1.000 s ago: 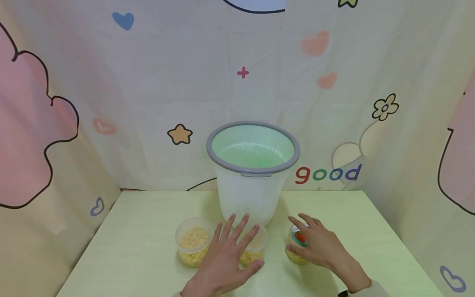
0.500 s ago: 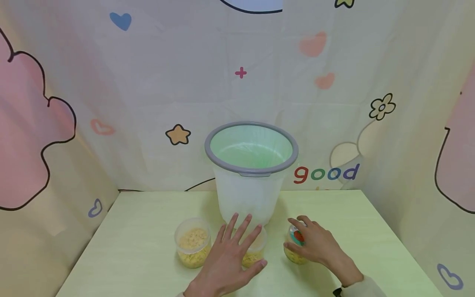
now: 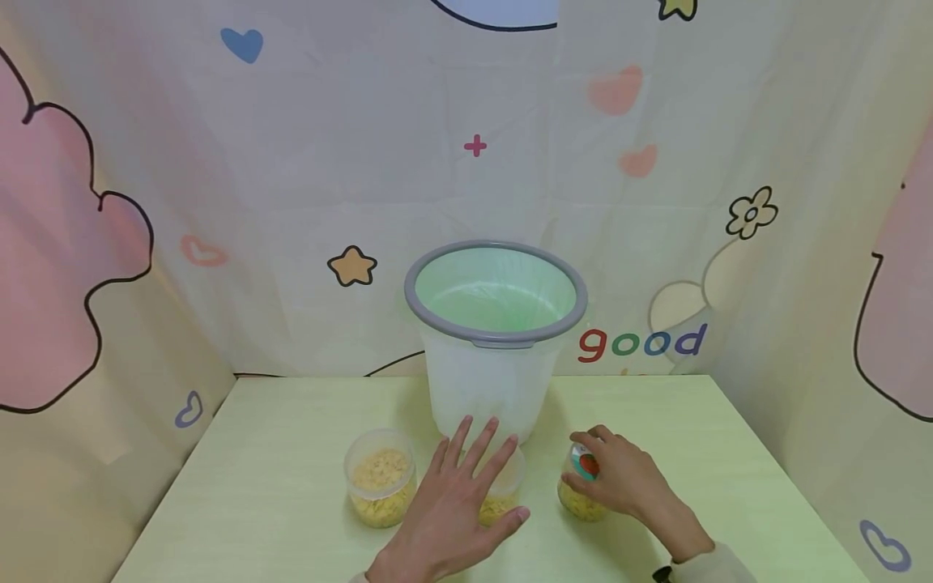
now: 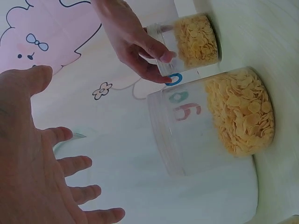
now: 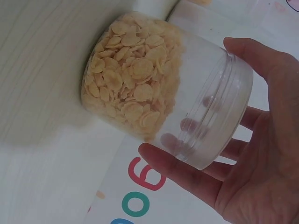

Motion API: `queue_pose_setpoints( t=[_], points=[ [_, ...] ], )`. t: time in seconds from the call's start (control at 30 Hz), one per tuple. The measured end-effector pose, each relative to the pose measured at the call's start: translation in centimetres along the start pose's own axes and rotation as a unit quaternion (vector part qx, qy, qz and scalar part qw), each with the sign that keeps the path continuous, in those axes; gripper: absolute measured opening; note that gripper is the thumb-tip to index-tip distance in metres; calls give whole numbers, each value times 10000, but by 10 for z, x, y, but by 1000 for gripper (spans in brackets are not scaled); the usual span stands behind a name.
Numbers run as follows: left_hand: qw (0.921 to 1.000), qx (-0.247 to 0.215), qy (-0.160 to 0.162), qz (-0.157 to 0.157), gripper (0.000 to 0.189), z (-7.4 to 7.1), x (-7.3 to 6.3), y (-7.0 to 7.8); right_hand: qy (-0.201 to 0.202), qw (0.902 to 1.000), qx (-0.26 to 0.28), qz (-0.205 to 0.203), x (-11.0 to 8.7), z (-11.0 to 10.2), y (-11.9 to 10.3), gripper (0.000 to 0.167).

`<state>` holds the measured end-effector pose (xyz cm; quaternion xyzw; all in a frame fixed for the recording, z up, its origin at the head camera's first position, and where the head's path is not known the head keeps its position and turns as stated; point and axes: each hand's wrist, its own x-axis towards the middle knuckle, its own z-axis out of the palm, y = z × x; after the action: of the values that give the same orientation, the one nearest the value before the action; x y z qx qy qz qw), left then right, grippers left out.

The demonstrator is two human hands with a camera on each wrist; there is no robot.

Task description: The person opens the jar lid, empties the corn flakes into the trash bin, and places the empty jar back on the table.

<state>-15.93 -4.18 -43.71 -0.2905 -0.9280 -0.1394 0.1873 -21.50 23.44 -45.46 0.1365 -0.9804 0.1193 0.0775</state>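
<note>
My left hand (image 3: 455, 514) hovers with fingers spread in front of the middle jar (image 3: 501, 494), partly hiding it. In the left wrist view, that clear jar (image 4: 212, 119) holds yellow flakes and stands apart from the fingertips. My right hand (image 3: 630, 478) grips the right-hand jar (image 3: 581, 504) around its upper part. Its thumb and fingers lie on opposite sides of the clear top in the right wrist view, and the flakes (image 5: 135, 77) fill the lower half. A printed label with a red motif (image 3: 586, 463) shows on top. Left of my left hand stands another jar of flakes (image 3: 381, 478).
Behind the jars, a tall white bucket (image 3: 488, 380) with a grey rim stands near the table's back edge. The pale table (image 3: 291, 429) is enclosed by a patterned cloth (image 3: 328, 146) at the back and sides.
My right hand's fingers have drawn in closer around the top of the right-hand jar. My left hand has drifted slightly to the right, still spread. The jars and bucket stay put.
</note>
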Motion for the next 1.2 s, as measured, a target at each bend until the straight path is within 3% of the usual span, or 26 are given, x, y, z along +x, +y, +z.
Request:
queue_pose_setpoints(
  t=[0.33, 0.73, 1.2],
  points=[
    [9992, 7, 380, 76, 77, 1, 1, 1, 502, 9986, -1, -137, -2, -16, 0, 54],
    [9961, -379, 772, 191, 82, 0, 8, 3, 1164, 9916, -39, -554, -6, -45, -13, 50],
    [9911, -952, 926, 123, 83, -1, 13, 7, 1824, 9782, 85, -991, -6, -79, -32, 50]
  ],
)
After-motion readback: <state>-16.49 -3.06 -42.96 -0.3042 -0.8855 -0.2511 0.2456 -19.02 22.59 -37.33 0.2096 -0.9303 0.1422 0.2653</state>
